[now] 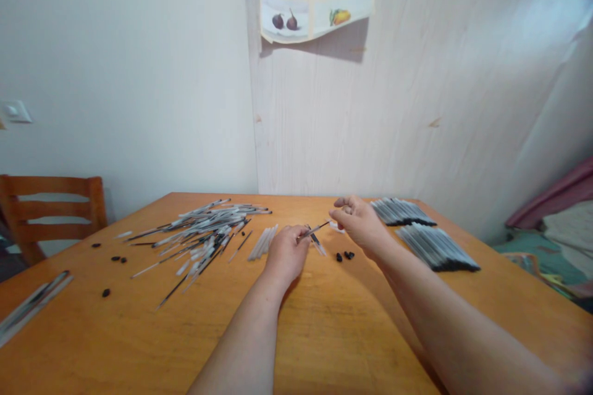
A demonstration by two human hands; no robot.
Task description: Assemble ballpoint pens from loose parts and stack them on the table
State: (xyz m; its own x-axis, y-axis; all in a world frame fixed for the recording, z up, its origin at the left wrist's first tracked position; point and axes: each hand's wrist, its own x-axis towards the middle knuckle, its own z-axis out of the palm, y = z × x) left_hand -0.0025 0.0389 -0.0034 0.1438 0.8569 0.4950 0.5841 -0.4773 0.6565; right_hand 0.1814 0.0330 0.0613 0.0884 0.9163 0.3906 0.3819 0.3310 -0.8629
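My left hand (288, 253) is closed around a thin pen refill (315, 231), which points up and to the right with its dark end. Close to that end is my right hand (360, 223), its fingers bent together; what they pinch is too small to make out. Under and between the hands lie a dark pen part and a clear tube (319, 248). A whitish piece (337, 227) shows beside my right fingers. Left of my left hand, several pale pen barrels (262, 243) lie side by side. Several small black plugs (346, 255) rest below my right hand.
A loose heap of refills and tubes (208, 234) covers the table's (324, 333) left part. Two neat stacks of pens (402, 211) lie on the right. More black plugs (106, 292) and a bundle of long strips (34, 302) are farther left. A wooden chair (53, 210) stands beyond.
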